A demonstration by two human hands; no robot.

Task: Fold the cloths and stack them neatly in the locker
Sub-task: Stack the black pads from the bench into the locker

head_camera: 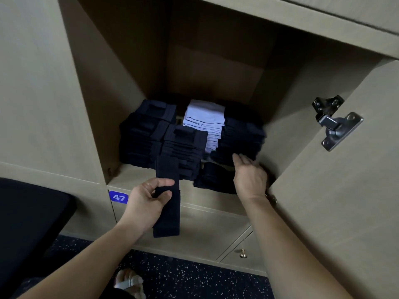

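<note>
Now | left hand [149, 199]: fingers pinch dark folded cloth [170, 221] | right hand [250, 175]: fingers straight, against right stack [241, 137]

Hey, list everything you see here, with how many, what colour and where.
locker: one, tan, open compartment ahead
dark folded stacks: four visible, navy, on shelf
light blue stack: one, among the dark stacks
loose dark pile: one, navy, shelf front right
long dark cloth: one, navy, in left hand
door: one, tan, open at right
hinge: one, metal, on door
number label: one, blue, below shelf
knob: one, brass, below locker
black pad: one, far left
floor: dark speckled, below
foot: one, pale sandal, bottom
left hand: pinches long dark cloth
right hand: fingers extended, at right dark stack
</note>
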